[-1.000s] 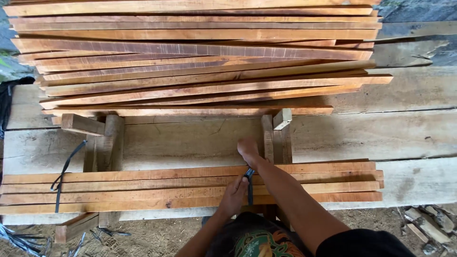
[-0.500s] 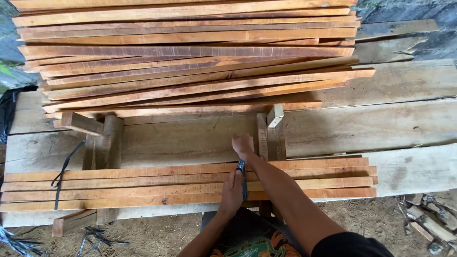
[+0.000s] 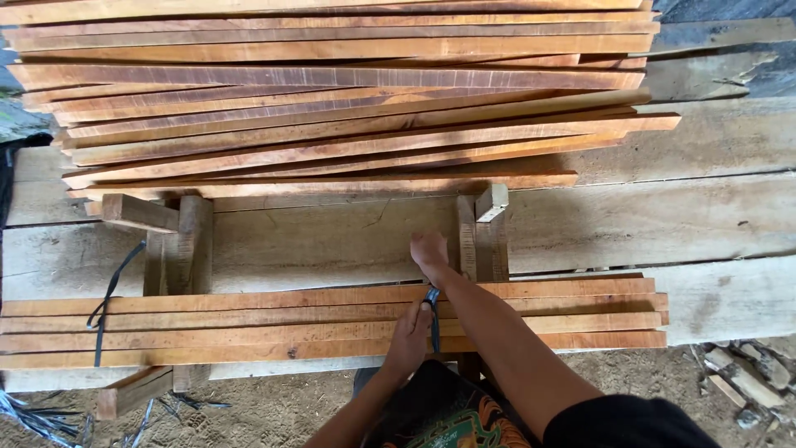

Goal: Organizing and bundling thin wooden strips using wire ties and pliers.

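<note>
**Both hands on the dark strap at the slat bundle**

My left hand (image 3: 409,336) is closed around the dark strap (image 3: 433,319), fingers curled on it where it runs down over the near edge of the slat bundle (image 3: 249,325). My right hand (image 3: 429,251) reaches past the bundle's far edge; its fingers are tucked down behind the slats where the strap's upper end goes, so I cannot tell whether they grip it or only press there. The strap crosses the bundle between my two hands, lying over the top of the flat slats.

Just right of my right fingers stand two upright wooden posts (image 3: 481,236), touching the bundle's far side. Well off to the left of my fingers, a second dark strap (image 3: 108,303) hangs loosely over the bundle beside another pair of posts (image 3: 186,245). Beyond my fingers, across the bare plank worktop (image 3: 332,241), lies a loose heap of long slats (image 3: 348,99).
</note>
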